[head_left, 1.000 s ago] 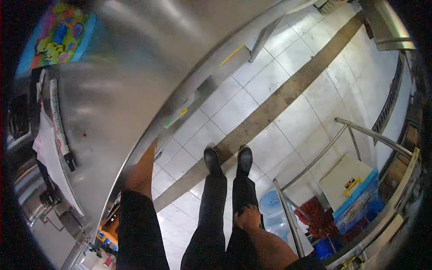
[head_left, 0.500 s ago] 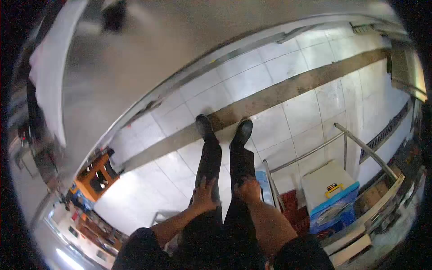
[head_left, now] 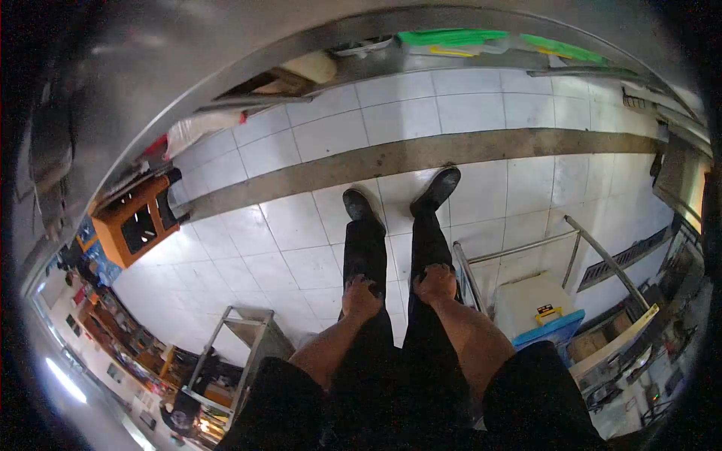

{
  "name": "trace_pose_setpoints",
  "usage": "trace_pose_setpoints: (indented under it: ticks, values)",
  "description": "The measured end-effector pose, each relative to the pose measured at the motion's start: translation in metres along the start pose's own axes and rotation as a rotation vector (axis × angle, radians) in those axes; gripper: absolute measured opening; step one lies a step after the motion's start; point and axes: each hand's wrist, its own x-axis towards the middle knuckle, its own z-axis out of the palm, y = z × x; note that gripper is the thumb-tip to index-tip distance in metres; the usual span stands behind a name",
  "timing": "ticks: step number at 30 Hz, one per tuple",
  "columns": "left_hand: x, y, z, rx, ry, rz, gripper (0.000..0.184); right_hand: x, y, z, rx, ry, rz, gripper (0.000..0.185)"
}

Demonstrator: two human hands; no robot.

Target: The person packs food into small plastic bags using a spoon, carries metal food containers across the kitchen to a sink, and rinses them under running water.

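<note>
My left hand [head_left: 362, 297] lies over the left knee of my black trousers [head_left: 365, 254], holding no object. On the other knee rests my right hand [head_left: 436, 284], also without an object, its fingers bent over the cloth and partly hidden. Both arms reach down from black sleeves. Beyond my knees, my black shoes [head_left: 438, 189] stand apart on the white tiled floor [head_left: 320, 274], just short of a brown floor strip [head_left: 391, 156].
A metal worktop [head_left: 188, 68] curves across the front, with green items [head_left: 451, 37] beneath. An orange stool-like item [head_left: 135, 229] stands left. A metal frame [head_left: 519, 248] and white-lidded box [head_left: 530, 304] are at right; a metal stand [head_left: 244, 338] is at lower left.
The view has turned, revealing more beneath the worktop and the metal stand at lower left. My left hand's fingers, spread before, now lie closer over the knee. My right foot points further outward.
</note>
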Motion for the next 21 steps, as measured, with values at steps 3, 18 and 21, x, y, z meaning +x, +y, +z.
trace_pose_setpoints:
  ticks: [3, 18, 21]
  values:
    - [-0.019, -0.009, 0.007, -0.049, 0.003, -0.031, 0.038, 0.003, -0.022, -0.020, 0.057, -0.179, 0.047, 0.031]
    - [-0.026, -0.040, 0.059, -0.103, 0.057, -0.015, 0.034, 0.159, -0.067, -0.008, 0.121, -0.131, -0.250, 0.056]
    - [-0.036, -0.031, 0.017, -0.171, 0.051, -0.071, 0.032, 0.358, -0.050, 0.012, -0.080, 0.350, -0.465, 0.080]
